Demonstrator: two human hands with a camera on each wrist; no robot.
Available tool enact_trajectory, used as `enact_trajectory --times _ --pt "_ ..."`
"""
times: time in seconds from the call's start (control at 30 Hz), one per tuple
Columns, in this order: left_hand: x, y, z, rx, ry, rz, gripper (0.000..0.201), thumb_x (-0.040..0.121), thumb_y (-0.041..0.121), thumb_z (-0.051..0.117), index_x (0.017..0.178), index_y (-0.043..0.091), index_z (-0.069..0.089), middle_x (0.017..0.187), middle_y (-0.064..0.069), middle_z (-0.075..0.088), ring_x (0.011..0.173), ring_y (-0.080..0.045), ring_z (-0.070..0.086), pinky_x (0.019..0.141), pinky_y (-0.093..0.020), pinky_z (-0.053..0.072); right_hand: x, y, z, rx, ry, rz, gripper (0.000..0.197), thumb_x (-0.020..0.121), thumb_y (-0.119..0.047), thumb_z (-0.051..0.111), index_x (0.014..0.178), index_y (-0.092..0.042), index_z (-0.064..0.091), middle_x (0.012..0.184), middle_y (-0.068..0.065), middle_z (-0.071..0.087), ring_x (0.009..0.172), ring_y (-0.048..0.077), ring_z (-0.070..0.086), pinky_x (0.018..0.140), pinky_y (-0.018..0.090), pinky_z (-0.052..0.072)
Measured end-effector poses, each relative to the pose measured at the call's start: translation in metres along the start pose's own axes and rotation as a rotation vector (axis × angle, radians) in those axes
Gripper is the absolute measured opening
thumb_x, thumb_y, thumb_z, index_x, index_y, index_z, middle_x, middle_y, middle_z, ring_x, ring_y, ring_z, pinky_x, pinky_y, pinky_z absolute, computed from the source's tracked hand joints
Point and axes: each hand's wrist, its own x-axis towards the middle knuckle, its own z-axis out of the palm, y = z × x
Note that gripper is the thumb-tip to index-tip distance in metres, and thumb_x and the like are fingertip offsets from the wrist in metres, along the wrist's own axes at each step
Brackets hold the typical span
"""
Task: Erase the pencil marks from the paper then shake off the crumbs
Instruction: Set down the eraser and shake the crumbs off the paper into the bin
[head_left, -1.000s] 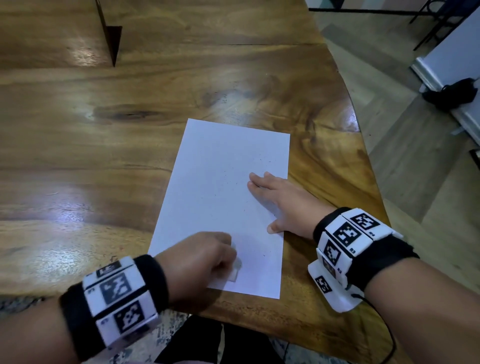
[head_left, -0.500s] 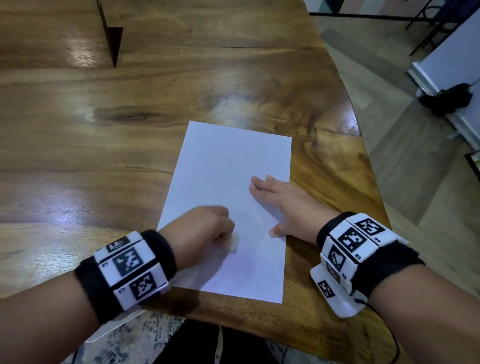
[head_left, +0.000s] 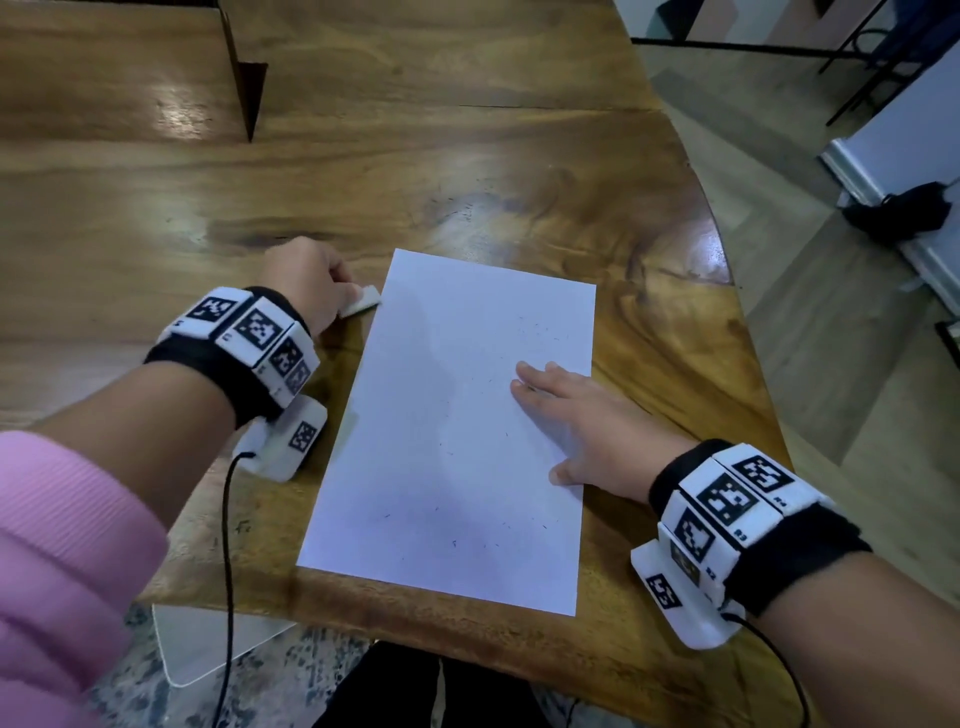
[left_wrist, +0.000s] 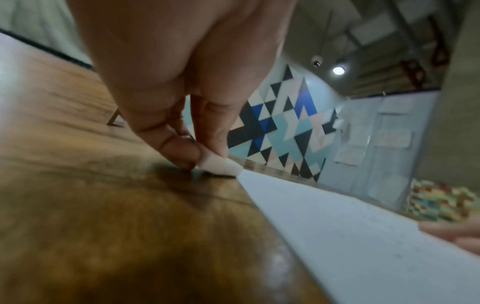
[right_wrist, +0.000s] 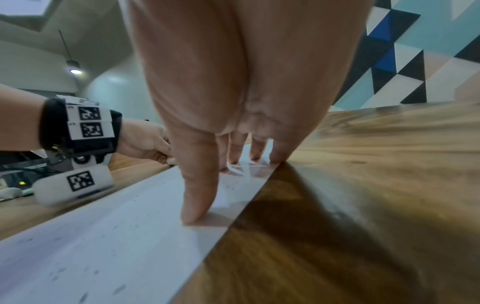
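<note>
A white sheet of paper (head_left: 447, 426) lies on the wooden table (head_left: 467, 171), dotted with small dark eraser crumbs (head_left: 470, 543). My left hand (head_left: 311, 283) is off the sheet, beside its far left corner, pinching a small white eraser (head_left: 359, 301) that touches the table. In the left wrist view the eraser (left_wrist: 221, 165) sits between thumb and fingertips right at the paper's corner (left_wrist: 337, 226). My right hand (head_left: 582, 421) lies flat with straight fingers, pressing the paper's right edge. In the right wrist view its fingertips (right_wrist: 194, 209) press the sheet (right_wrist: 103, 236).
The table's curved right edge (head_left: 727, 270) drops to a tiled floor. A dark slot (head_left: 244, 78) cuts into the table at the far left. A pale flat object (head_left: 208, 649) shows below the near table edge. A black bag (head_left: 898, 213) lies on the floor at right.
My left hand carried the eraser from the paper's near left corner up and off the sheet to the table by its far left corner. My right hand stayed pressing the paper.
</note>
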Motion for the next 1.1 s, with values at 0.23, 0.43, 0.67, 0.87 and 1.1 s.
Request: enact_trajectory --times 0.23,0.43,0.67,0.87,1.1 --pt "-0.02 -0.002 -0.001 0.137 0.084 0.084 0.008 0.084 0.012 0.058 0.085 0.011 0.065 0.095 -0.015 0.063 0.089 -0.031 0.057 0.076 -0.039 0.051 0.027 0.001 -0.038 0.026 0.291 0.197 0.051 0.088 -0.023 0.063 0.135 -0.017 0.046 0.136 0.004 0.041 0.126 0.024 0.031 0.102 0.031 0.03" --pt "-0.082 -0.01 -0.002 0.177 -0.137 0.008 0.018 0.077 0.021 0.068 0.066 0.017 0.054 0.065 0.002 0.056 0.061 -0.013 0.05 0.048 -0.024 0.03 0.067 0.017 -0.062 -0.013 0.336 0.404 0.076 0.082 -0.037 0.069 0.141 -0.008 0.032 0.143 0.009 0.033 0.13 0.03 0.03 0.104 0.04 0.034" --pt "-0.106 -0.012 0.015 0.164 -0.168 -0.045 0.031 0.069 0.025 0.075 0.089 0.013 0.056 0.093 -0.004 0.05 0.08 -0.024 0.051 0.066 -0.028 0.036 0.076 0.021 -0.075 -0.084 0.267 0.463 0.081 0.071 -0.04 0.078 0.133 -0.008 0.037 0.134 0.011 0.035 0.125 0.03 0.034 0.098 0.038 0.037" --pt "-0.109 -0.009 0.018 0.14 -0.136 -0.053 0.032 0.068 0.02 0.076 0.089 0.012 0.054 0.093 -0.005 0.046 0.078 -0.023 0.048 0.068 -0.029 0.036 0.076 0.024 -0.077 -0.059 0.225 0.459 0.068 0.071 -0.04 0.079 0.122 -0.012 0.043 0.126 0.008 0.042 0.12 0.027 0.037 0.092 0.039 0.039" --pt "-0.114 -0.01 0.024 0.16 -0.079 -0.04 0.044 0.07 0.02 0.075 0.106 0.01 0.052 0.108 -0.014 0.048 0.09 -0.027 0.047 0.075 -0.03 0.038 0.073 0.021 -0.074 -0.048 0.289 0.461 0.078 0.069 -0.037 0.081 0.129 -0.01 0.039 0.133 0.01 0.033 0.124 0.028 0.032 0.098 0.037 0.036"
